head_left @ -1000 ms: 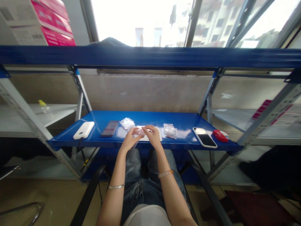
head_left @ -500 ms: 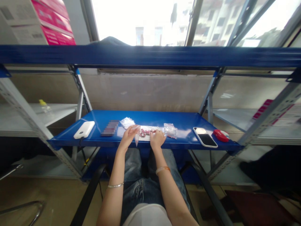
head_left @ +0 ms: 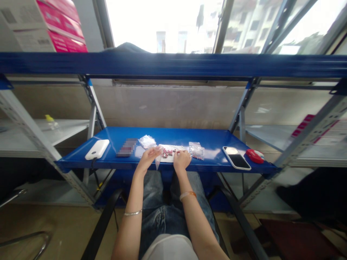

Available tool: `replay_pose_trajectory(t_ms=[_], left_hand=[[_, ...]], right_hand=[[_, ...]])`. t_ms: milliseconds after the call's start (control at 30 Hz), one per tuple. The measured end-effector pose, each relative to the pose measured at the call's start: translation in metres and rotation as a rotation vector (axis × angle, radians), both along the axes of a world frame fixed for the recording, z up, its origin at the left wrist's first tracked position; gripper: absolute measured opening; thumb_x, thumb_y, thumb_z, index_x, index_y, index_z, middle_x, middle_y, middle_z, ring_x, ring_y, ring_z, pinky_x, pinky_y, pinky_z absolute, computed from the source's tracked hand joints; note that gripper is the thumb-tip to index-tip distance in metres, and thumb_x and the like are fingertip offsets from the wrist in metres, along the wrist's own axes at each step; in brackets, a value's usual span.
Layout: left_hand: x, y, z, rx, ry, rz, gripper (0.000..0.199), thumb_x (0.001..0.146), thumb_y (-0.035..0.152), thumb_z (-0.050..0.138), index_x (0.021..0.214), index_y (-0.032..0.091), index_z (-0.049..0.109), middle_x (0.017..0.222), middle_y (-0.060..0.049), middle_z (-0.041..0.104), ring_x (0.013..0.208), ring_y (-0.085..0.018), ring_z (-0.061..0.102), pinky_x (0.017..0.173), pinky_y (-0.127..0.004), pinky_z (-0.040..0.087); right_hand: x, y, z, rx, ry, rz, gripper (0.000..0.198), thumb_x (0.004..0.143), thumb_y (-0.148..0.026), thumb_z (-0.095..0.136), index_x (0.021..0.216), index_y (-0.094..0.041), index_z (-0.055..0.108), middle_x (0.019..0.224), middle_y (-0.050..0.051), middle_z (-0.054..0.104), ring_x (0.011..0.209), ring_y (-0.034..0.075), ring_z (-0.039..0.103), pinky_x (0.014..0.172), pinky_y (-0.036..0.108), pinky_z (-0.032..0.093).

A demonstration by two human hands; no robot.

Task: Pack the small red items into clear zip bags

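My left hand is closed on a small clear plastic bag, which hangs at the front edge of the blue shelf. Just right of it, several small dark red and white pieces lie on a white sheet; their kind is too small to tell. My right hand rests at the sheet's right side with fingers bent together among the pieces. Whatever its fingertips pinch is hidden. A stack of clear bags lies behind my left hand, and filled clear bags with red pieces lie right of my right hand.
On the blue shelf lie a white power bank with a cable at the left and a blurred dark item. At the right are a phone and a red and white object. A blue beam crosses above.
My left hand and its bag have shifted very slightly down. My right hand has moved slightly right over the pieces. The other things stay where they were.
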State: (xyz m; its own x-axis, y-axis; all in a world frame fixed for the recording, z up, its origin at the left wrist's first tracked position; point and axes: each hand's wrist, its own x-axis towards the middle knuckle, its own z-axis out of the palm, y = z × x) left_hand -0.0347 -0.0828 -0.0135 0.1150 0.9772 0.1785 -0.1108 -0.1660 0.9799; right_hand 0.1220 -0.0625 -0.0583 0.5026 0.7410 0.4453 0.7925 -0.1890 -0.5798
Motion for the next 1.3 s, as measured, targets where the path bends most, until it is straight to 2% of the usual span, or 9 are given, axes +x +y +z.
replay_pose_trajectory(t_ms=[167,300,400,500,700,867,967,1100,1300], left_hand=[[0.0,-0.002,0.002,0.019,-0.004,-0.073,0.052,0.062,0.042,0.076,0.105,0.014,0.063,0.111,-0.013,0.068,0.108,-0.028,0.061,0.099,-0.042,0.043],[-0.002,0.0,0.0,0.008,0.016,-0.112,0.054,0.064,0.04,0.076,0.109,0.016,0.06,0.117,-0.013,0.065,0.112,-0.028,0.058,0.1,-0.041,0.042],[-0.002,0.002,-0.003,0.009,0.02,-0.133,0.056,0.064,0.041,0.076,0.111,0.016,0.059,0.117,-0.013,0.065,0.115,-0.028,0.057,0.101,-0.041,0.041],[-0.003,0.004,-0.004,0.007,0.003,-0.14,0.057,0.063,0.04,0.076,0.111,0.015,0.059,0.116,-0.013,0.066,0.114,-0.028,0.057,0.101,-0.04,0.04],[-0.002,0.001,-0.002,0.011,-0.024,-0.132,0.052,0.065,0.038,0.075,0.11,0.016,0.06,0.112,-0.011,0.068,0.112,-0.027,0.058,0.099,-0.04,0.041],[-0.001,-0.003,0.0,0.006,-0.028,-0.103,0.052,0.064,0.038,0.076,0.109,0.015,0.061,0.115,-0.012,0.066,0.113,-0.027,0.058,0.101,-0.04,0.039],[-0.001,-0.004,0.001,0.007,-0.045,-0.103,0.054,0.064,0.04,0.076,0.109,0.014,0.061,0.116,-0.014,0.065,0.113,-0.028,0.058,0.103,-0.041,0.037],[-0.003,-0.004,0.001,0.012,-0.042,-0.098,0.054,0.064,0.04,0.076,0.11,0.014,0.062,0.116,-0.014,0.066,0.113,-0.028,0.058,0.103,-0.042,0.036],[-0.006,0.0,-0.001,0.017,-0.038,-0.139,0.054,0.065,0.038,0.076,0.112,0.015,0.062,0.116,-0.014,0.066,0.112,-0.027,0.059,0.103,-0.041,0.036]], right_hand=[[0.001,-0.001,0.0,0.075,0.096,0.029,0.023,0.083,-0.027,0.052,0.086,-0.017,0.074,0.099,0.013,0.064,0.096,0.029,0.053,0.08,0.039,0.037],[-0.005,-0.001,0.007,0.299,0.248,0.098,0.022,0.082,-0.032,0.057,0.083,-0.019,0.074,0.096,0.01,0.064,0.094,0.026,0.053,0.085,0.037,0.038],[-0.011,-0.003,0.017,0.508,0.367,0.274,0.023,0.079,-0.036,0.06,0.079,-0.018,0.073,0.088,0.008,0.063,0.092,0.022,0.055,0.085,0.034,0.041],[-0.014,-0.008,0.028,0.57,0.434,0.494,0.021,0.077,-0.037,0.064,0.076,-0.018,0.073,0.084,0.007,0.063,0.089,0.02,0.057,0.083,0.032,0.043],[-0.013,-0.012,0.038,0.445,0.403,0.74,0.021,0.077,-0.04,0.065,0.072,-0.021,0.072,0.081,0.004,0.066,0.084,0.018,0.059,0.081,0.031,0.043],[0.002,0.001,0.022,0.362,0.278,0.538,0.023,0.083,-0.037,0.057,0.084,-0.019,0.073,0.088,0.007,0.066,0.09,0.02,0.057,0.084,0.033,0.042],[0.013,0.007,0.008,0.139,0.082,0.395,0.025,0.086,-0.022,0.049,0.098,-0.018,0.071,0.107,0.012,0.064,0.106,0.023,0.053,0.093,0.038,0.038],[0.019,0.01,-0.002,-0.085,-0.071,0.302,0.04,0.087,-0.015,0.042,0.121,-0.024,0.06,0.139,0.013,0.043,0.129,0.029,0.035,0.099,0.047,0.03],[0.019,0.012,-0.004,-0.117,-0.073,0.224,0.031,0.088,-0.023,0.044,0.108,-0.025,0.068,0.14,0.011,0.043,0.132,0.028,0.032,0.1,0.046,0.028]])
